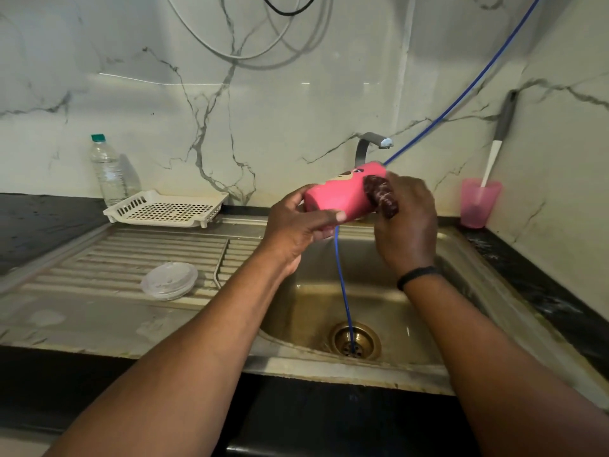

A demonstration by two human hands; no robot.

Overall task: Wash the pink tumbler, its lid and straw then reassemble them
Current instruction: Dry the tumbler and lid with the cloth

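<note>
A person's left hand (pixel 296 225) grips the base end of a pink plastic tumbler with a cartoon print (pixel 342 189), held on its side above the stainless steel sink basin (pixel 379 311). At the tumbler's other end, the right hand (pixel 407 216) holds a dark red scrubbing pad (pixel 382 196) pressed against the rim. A thin blue hose (pixel 344 291) hangs from behind the tumbler down to the brass drain (pixel 354 339). Down and left of the gripping hand, a clear round plastic lid (pixel 169 280) lies on the ribbed draining board (pixel 131 255). Right of the scrubbing hand, a translucent pink cup (pixel 478 206) stands on the black counter, holding a white-handled brush (pixel 492 159).
</note>
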